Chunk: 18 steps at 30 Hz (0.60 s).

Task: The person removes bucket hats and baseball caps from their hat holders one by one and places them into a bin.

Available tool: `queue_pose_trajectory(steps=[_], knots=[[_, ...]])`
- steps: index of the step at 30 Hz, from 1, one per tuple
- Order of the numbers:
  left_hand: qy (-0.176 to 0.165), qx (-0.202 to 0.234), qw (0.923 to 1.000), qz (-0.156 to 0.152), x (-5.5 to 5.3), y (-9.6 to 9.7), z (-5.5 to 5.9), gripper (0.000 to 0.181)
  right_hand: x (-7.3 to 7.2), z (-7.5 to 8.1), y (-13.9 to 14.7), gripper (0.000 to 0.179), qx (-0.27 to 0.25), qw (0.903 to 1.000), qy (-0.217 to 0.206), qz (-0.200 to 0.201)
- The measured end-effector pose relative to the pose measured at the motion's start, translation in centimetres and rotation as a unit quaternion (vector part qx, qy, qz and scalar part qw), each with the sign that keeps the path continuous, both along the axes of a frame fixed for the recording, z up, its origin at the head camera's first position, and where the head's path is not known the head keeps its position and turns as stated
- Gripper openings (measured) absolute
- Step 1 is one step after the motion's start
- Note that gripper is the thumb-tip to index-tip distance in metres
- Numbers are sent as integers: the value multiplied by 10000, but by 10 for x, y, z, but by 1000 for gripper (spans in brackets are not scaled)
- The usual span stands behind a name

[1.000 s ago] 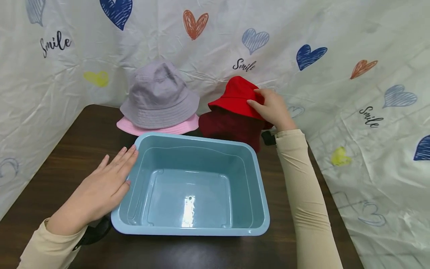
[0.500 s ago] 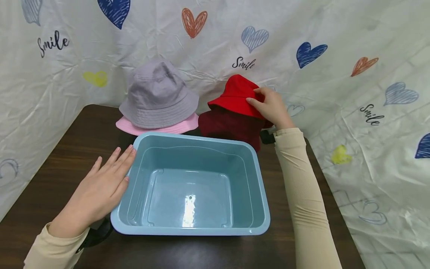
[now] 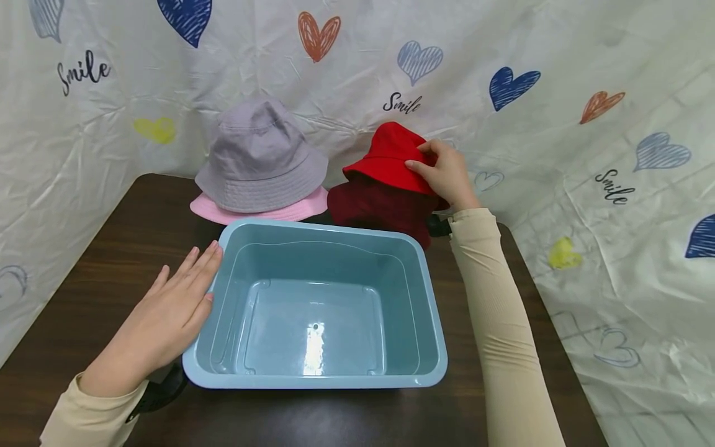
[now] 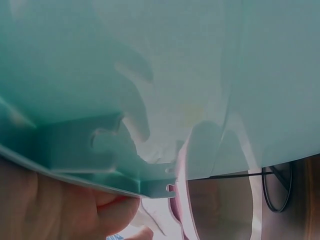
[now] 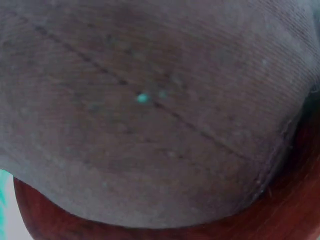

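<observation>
A light-blue plastic basin [image 3: 313,382] sits at the front middle of the table. My left hand [image 3: 162,323] lies with straight fingers along its left rim; in the left wrist view, fingers [image 4: 65,205] show beneath the edge of the basin wall [image 4: 175,75]. At the back right, a red bucket hat [image 3: 385,158] rests on a dark-red hat [image 3: 380,208]. My right hand [image 3: 447,174] pinches the side of the red hat between thumb and fingers; its other fingertips are hidden. Close-up stitched fabric [image 5: 150,115] fills most of the right wrist view.
A grey-lavender bucket hat [image 3: 262,161] sits on a pink hat [image 3: 301,208] behind the basin, at the back left. A white cloth [image 3: 586,155] printed with hearts hangs behind the dark wooden table [image 3: 100,273]. A thin black cable [image 4: 277,192] shows in the left wrist view.
The fingers of my left hand have fanned out slightly at the basin rim. My right hand stays on the red hat. The head view has shifted a little.
</observation>
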<state>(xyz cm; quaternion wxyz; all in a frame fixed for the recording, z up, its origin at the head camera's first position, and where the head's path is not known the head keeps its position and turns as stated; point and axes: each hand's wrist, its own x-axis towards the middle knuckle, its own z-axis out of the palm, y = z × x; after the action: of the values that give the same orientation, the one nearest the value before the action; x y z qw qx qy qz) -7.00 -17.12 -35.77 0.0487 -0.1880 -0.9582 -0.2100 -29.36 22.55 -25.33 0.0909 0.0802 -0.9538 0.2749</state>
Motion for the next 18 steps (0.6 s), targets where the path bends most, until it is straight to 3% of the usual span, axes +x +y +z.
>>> queue_pose_trajectory(steps=[18], knots=[[91, 114, 9999, -30, 3, 2, -2, 60, -6, -7, -13, 29, -364, 9955, 779, -391]])
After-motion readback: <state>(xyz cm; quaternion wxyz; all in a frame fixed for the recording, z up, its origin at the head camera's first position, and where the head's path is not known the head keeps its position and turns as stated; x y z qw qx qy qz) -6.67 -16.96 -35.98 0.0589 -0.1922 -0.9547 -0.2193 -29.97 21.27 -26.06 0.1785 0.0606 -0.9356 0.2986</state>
